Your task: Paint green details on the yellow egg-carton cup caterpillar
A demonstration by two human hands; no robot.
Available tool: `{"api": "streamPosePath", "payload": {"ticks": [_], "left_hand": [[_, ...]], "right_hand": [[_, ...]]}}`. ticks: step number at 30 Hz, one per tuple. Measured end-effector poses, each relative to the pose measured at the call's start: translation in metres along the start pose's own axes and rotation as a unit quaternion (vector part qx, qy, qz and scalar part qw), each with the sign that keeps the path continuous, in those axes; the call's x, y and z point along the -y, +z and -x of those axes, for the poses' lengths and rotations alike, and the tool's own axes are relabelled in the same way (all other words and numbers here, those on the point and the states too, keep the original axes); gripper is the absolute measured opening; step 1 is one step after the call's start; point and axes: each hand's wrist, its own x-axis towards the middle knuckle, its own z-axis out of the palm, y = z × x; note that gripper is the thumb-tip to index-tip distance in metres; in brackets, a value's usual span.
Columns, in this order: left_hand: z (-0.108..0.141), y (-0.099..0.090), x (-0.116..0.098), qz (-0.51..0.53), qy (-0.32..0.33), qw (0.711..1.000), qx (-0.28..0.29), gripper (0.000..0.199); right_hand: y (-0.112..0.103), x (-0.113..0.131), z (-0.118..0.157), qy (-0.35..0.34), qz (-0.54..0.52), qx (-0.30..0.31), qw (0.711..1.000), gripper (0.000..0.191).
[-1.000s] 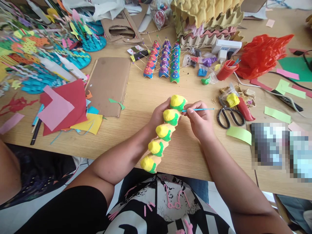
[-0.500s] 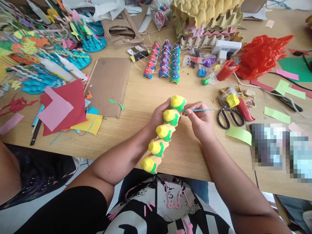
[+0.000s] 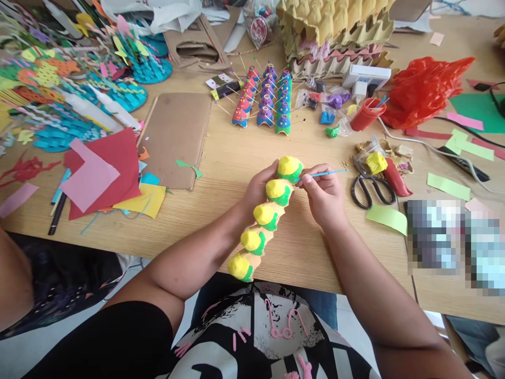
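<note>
A strip of egg carton cups (image 3: 263,213), covered in yellow on top and green along one side, slants upward from near the table's front edge. My left hand (image 3: 260,184) is closed around its far end from the left; part of the fingers is hidden behind the strip. Between the thumb and fingers of my right hand (image 3: 321,192) is a thin blue stick (image 3: 329,172), its tip touching or very close to the green on the farthest cup. Bare tan carton shows along the strip's right side.
Three painted carton strips with pins (image 3: 266,100) stand farther back. To the right lie black scissors (image 3: 373,190), yellow clay (image 3: 376,162), a red cup (image 3: 367,114) and a red plastic bag (image 3: 426,92). Cardboard (image 3: 177,139) and coloured paper (image 3: 104,171) lie left.
The blue stick has tilted, its free end rising a little. My right hand and the far end of the strip have shifted slightly.
</note>
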Motion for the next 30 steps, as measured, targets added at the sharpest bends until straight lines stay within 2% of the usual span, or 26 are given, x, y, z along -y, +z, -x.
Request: {"api": "streamPosePath", "payload": {"ticks": [6,10,16,25,30], "left_hand": [[0.0015,-0.0009,-0.0004,-0.007,0.018,1.000,0.013,0.048],[0.0041,0.0017,-0.0003,-0.008,0.031,0.999,0.041,0.044],[0.0038,0.0054,0.0008,-0.014,-0.002,1.000,0.000,0.055],[0.0028,-0.0010,0.0056,-0.004,0.010,1.000,0.004,0.044],[0.0014,-0.0023,0.0068,-0.001,0.024,0.999,0.021,0.043]], "right_hand": [[-0.0001,0.0021,0.0003,0.006,-0.020,0.012,1.000,0.035],[0.0005,0.0019,0.0003,0.000,0.000,-0.001,1.000,0.040],[0.0007,0.0010,0.0004,-0.015,0.022,-0.016,1.000,0.043],[0.0008,0.0001,0.0003,-0.024,0.025,-0.038,0.999,0.041],[-0.0004,-0.0002,0.0001,-0.001,0.015,-0.037,0.999,0.042]]}}
